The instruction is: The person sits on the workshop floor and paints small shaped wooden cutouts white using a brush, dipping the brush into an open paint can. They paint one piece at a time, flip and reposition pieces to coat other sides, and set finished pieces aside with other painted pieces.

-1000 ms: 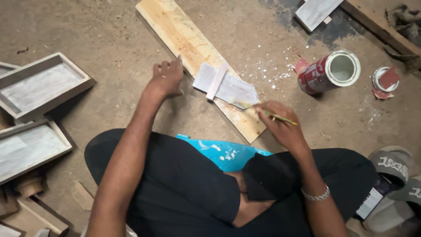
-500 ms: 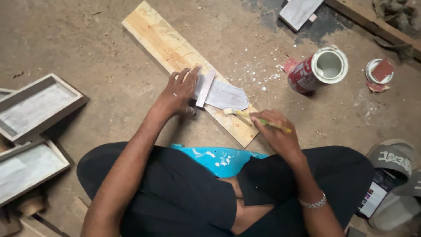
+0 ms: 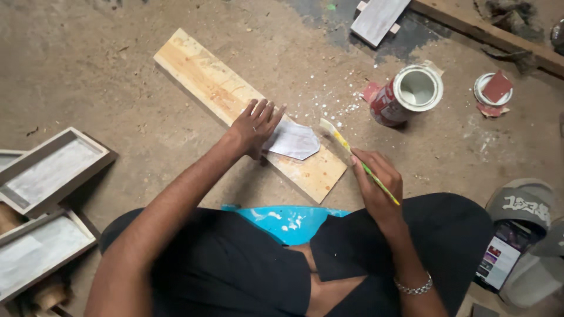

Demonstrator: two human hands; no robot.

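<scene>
the left arm reaches forward and a little to the right, almost straight. the left hand point(image 3: 254, 128) lies palm down with the fingers point(image 3: 265, 111) spread and flat, pressing downward. the right arm is bent, the forearm pointing forward, with a bracelet on the wrist. the right hand point(image 3: 376, 186) is closed in a pinch grip, thumb against the fingers, knuckles up.
</scene>
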